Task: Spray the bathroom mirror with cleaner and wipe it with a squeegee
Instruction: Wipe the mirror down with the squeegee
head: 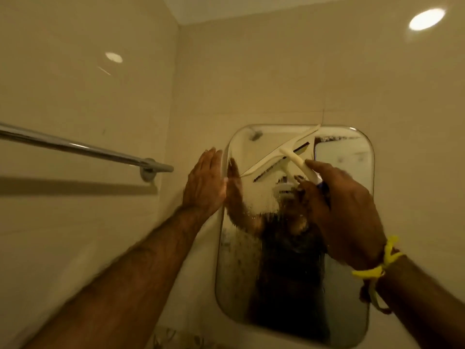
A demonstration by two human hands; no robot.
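Observation:
A rounded frameless mirror [347,285] hangs on the beige tiled wall, wet and streaked with droplets over its middle and lower part. A cream squeegee [276,157] lies tilted against the mirror's top, its blade running from the upper edge down toward the left edge. My right hand [344,212] grips its handle. My left hand [205,182] rests flat, fingers together, against the mirror's left edge. No spray bottle is visible.
A chrome towel rail [83,148] juts from the left wall at hand height, ending in a bracket near the corner. A yellow band [377,268] is tied around my right wrist. A round light [426,19] reflects on the wall at top right.

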